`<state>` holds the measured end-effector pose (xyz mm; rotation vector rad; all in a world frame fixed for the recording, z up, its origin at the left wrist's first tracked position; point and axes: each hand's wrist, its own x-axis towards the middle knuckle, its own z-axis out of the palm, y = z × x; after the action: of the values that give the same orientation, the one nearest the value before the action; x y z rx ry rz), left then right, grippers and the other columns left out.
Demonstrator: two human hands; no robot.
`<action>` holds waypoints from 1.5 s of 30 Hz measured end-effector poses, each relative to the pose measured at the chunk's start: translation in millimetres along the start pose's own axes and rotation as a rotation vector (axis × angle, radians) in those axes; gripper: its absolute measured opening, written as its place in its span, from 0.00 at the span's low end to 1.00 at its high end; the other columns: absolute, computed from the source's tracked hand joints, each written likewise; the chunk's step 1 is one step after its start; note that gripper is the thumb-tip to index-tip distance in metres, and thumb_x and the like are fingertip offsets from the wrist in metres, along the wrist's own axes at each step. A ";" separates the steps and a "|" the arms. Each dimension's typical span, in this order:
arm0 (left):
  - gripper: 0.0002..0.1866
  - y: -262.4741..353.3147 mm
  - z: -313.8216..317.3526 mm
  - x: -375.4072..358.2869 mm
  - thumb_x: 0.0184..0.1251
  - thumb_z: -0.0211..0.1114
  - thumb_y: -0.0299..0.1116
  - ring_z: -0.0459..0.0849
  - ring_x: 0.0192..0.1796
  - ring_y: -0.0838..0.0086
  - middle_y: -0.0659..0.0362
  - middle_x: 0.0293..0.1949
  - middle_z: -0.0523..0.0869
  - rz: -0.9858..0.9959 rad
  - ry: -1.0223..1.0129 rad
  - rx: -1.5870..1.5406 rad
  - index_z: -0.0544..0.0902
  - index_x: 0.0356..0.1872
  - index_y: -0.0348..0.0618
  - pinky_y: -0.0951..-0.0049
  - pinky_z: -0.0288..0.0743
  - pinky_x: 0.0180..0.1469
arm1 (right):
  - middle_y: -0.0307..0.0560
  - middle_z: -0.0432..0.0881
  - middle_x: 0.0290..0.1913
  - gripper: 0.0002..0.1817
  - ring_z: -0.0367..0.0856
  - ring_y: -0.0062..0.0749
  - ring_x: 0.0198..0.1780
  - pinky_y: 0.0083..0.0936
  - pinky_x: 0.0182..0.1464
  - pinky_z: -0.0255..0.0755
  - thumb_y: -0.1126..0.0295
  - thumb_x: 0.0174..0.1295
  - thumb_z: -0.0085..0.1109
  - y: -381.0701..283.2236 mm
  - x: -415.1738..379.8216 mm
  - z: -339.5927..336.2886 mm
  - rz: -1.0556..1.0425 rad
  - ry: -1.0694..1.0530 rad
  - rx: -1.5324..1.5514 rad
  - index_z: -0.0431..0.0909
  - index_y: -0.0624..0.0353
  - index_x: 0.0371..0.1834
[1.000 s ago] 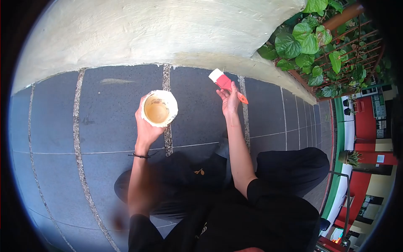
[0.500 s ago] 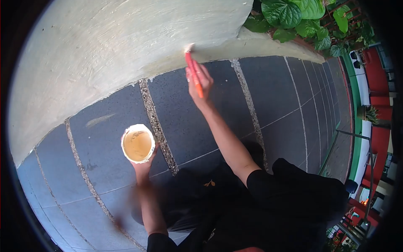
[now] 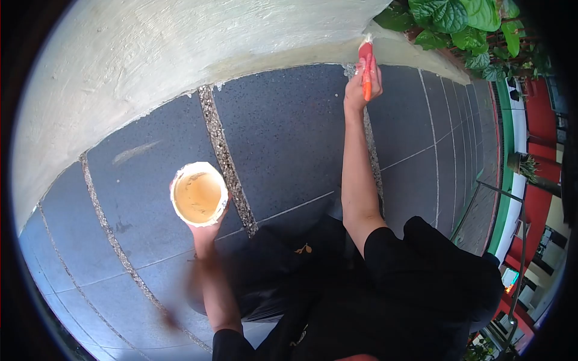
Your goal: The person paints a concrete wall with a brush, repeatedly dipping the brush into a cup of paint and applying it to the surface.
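- Along the wall (image 3: pixel 253 36)'s lower edge, right of the cup, the right hand (image 3: pixel 365 85) grips the paintbrush (image 3: pixel 366 60), bristles at the wall.
- Near left, the left hand (image 3: pixel 208 230) holds the cup (image 3: pixel 198 194) over floor tiles (image 3: pixel 283 132).

Upper garment: plain black shirt (image 3: pixel 373 307) with 2 short sleeves, 1 small pale marking (image 3: pixel 299 337) on the front. Lower garment: loose, dark trousers (image 3: pixel 271 268), creased, with 1 golden-brown, leaf-shaped detail (image 3: pixel 304 248) over the cloth, possibly printed; blur and shadow prevent confirmation.
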<state>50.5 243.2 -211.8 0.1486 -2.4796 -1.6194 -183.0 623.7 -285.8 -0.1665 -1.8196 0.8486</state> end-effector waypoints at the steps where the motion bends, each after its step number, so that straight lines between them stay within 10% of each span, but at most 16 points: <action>1: 0.54 -2.5 -1.0 -3.1 0.43 0.84 0.35 0.73 0.65 0.63 0.51 0.63 0.73 -0.015 0.015 0.005 0.59 0.71 0.38 0.60 0.66 0.68 | 0.57 0.84 0.40 0.16 0.84 0.35 0.33 0.27 0.31 0.80 0.81 0.61 0.64 -8.5 -11.0 6.8 0.002 -0.018 0.012 0.79 0.74 0.52; 5: 0.53 4.4 -4.4 -8.3 0.43 0.84 0.36 0.72 0.67 0.63 0.52 0.64 0.73 -0.081 0.012 -0.094 0.60 0.71 0.39 0.60 0.61 0.71 | 0.55 0.84 0.39 0.17 0.85 0.37 0.33 0.29 0.36 0.81 0.78 0.60 0.66 -124.8 -81.5 47.1 0.139 -0.287 0.373 0.80 0.73 0.51; 8: 0.52 2.0 -12.7 -9.4 0.45 0.83 0.44 0.68 0.70 0.61 0.55 0.68 0.72 0.056 -0.154 0.154 0.63 0.71 0.44 0.54 0.47 0.77 | 0.55 0.86 0.42 0.19 0.86 0.38 0.37 0.31 0.40 0.83 0.78 0.56 0.69 -197.8 -132.8 77.2 -0.166 -0.440 0.491 0.81 0.71 0.52; 10: 0.45 14.1 -8.9 -4.1 0.49 0.81 0.37 0.72 0.67 0.62 0.54 0.65 0.76 0.082 -0.082 0.090 0.66 0.69 0.44 0.59 0.58 0.72 | 0.55 0.86 0.43 0.20 0.87 0.39 0.39 0.31 0.41 0.84 0.77 0.55 0.70 -214.0 -140.8 83.2 -0.180 -0.490 0.549 0.81 0.70 0.52; 21: 0.41 36.2 -18.7 -0.1 0.50 0.82 0.40 0.77 0.63 0.65 0.55 0.60 0.80 0.040 0.053 -0.206 0.71 0.66 0.46 0.63 0.69 0.66 | 0.54 0.81 0.41 0.13 0.85 0.35 0.34 0.24 0.36 0.84 0.78 0.67 0.60 -68.7 -74.6 37.7 0.299 0.037 0.213 0.79 0.78 0.51; 29: 0.40 37.4 -15.9 4.3 0.52 0.81 0.40 0.76 0.64 0.65 0.55 0.60 0.80 0.042 0.031 -0.045 0.70 0.66 0.45 0.63 0.69 0.66 | 0.51 0.86 0.42 0.22 0.86 0.39 0.37 0.33 0.40 0.83 0.75 0.53 0.72 -219.2 -158.3 87.8 -0.120 -0.474 0.523 0.81 0.67 0.53; 36: 0.42 22.7 -8.4 -6.3 0.49 0.82 0.37 0.76 0.64 0.64 0.55 0.61 0.80 -0.013 0.069 -0.222 0.70 0.67 0.45 0.63 0.68 0.67 | 0.54 0.85 0.40 0.17 0.86 0.38 0.34 0.29 0.34 0.82 0.78 0.57 0.69 -94.8 -88.3 52.1 -0.211 -0.432 0.274 0.81 0.71 0.51; 45: 0.41 39.4 -0.5 -1.5 0.41 0.84 0.38 0.81 0.57 0.63 0.53 0.56 0.82 0.024 0.076 -0.325 0.74 0.60 0.41 0.65 0.73 0.61 | 0.60 0.82 0.42 0.18 0.86 0.36 0.34 0.25 0.39 0.86 0.74 0.71 0.56 -52.7 -84.4 39.3 0.376 -0.023 0.202 0.74 0.83 0.53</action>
<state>52.6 259.0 -175.7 0.1318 -2.1193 -1.9380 -167.2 525.3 -324.7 -0.3784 -1.7368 1.2962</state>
